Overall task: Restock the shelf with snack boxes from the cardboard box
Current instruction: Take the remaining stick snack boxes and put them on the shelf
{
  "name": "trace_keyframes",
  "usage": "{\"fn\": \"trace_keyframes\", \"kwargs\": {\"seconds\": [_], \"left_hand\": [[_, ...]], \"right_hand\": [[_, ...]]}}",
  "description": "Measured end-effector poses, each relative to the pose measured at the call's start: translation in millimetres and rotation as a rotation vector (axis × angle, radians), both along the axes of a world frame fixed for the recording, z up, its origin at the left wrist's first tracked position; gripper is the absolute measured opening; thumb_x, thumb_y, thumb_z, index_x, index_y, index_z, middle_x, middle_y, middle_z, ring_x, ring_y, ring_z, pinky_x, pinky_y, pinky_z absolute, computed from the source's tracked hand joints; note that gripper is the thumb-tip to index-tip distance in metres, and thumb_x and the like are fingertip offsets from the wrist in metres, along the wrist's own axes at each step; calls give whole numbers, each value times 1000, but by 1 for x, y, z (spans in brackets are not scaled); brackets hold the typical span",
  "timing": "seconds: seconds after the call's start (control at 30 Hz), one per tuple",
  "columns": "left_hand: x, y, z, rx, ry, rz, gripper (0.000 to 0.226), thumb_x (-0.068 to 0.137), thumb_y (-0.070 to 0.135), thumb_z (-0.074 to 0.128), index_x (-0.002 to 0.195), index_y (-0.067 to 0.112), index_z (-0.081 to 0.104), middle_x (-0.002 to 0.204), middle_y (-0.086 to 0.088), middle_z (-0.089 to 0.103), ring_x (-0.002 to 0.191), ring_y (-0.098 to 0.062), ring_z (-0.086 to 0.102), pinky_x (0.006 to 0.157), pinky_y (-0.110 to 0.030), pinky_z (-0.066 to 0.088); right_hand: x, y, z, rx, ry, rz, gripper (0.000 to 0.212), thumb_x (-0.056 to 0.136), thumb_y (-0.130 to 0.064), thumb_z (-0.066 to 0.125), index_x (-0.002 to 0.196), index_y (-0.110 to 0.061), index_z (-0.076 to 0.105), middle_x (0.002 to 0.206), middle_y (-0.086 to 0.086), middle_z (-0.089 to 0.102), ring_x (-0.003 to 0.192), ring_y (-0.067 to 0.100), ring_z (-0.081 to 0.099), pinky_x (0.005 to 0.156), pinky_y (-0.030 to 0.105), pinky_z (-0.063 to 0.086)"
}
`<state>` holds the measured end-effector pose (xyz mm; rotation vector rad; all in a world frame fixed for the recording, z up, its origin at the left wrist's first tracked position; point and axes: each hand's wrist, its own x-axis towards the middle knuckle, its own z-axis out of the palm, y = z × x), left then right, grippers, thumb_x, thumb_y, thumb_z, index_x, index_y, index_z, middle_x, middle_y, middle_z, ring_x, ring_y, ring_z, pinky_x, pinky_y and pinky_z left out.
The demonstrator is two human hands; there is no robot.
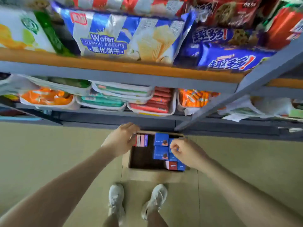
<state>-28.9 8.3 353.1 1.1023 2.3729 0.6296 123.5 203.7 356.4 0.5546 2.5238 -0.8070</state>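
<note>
A cardboard box [131, 173] is standing open on the floor, just near of the shelf [121, 76]. Blue snack boxes [161, 145] are being kept along its right side, and a short row of red and pink boxes [141, 140] is standing at its far left corner. That row is being gripped by the left hand [120, 141], fingers curled round its far end. The right hand [185, 153] is being held over the blue ones, fingers curled; whether anything is being pinched cannot be told. The cartons are likely light, stiff and crushable, so they are best taken by their flat sides.
</note>
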Motion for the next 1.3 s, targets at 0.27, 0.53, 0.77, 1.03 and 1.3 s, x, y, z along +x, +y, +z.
{"fn": "trace_keyframes", "kwargs": {"seconds": [0.27,0.53,0.77,1.03,1.3], "left_hand": [[4,-73,-201,-13,-232,243,27,87,1,47,107,10,63,111,-3,63,91,-23,58,78,-24,43],[-12,-94,-371,63,-268,245,27,86,-3,49,105,9,64,99,2,62,77,-6,54,67,-6,37],[-17,-92,-426,84,-278,287,28,85,-2,48,102,13,64,93,7,61,83,-8,57,70,-2,40],[-12,-91,-427,59,-370,365,28,85,-3,48,100,15,64,90,5,62,82,-15,60,67,-7,41],[-9,-73,-399,49,-359,368,29,87,1,48,109,16,59,95,5,60,82,-12,57,66,-6,38]], "right_hand": [[-29,-90,-266,-153,-247,-411,34,87,-16,55,120,-8,51,116,10,62,112,26,54,82,26,35],[-80,-108,-465,-79,-17,-692,44,87,-20,58,125,-2,45,127,19,50,121,33,45,97,35,35],[-98,-100,-528,-130,74,-796,63,89,-29,59,139,-9,27,135,15,40,122,29,47,99,46,44],[-79,-93,-523,46,33,-754,73,91,-23,56,146,-7,10,143,17,34,126,29,44,94,38,46],[-59,-83,-443,223,98,-384,74,77,-34,67,138,-14,31,126,8,51,113,26,51,71,35,49]]}}
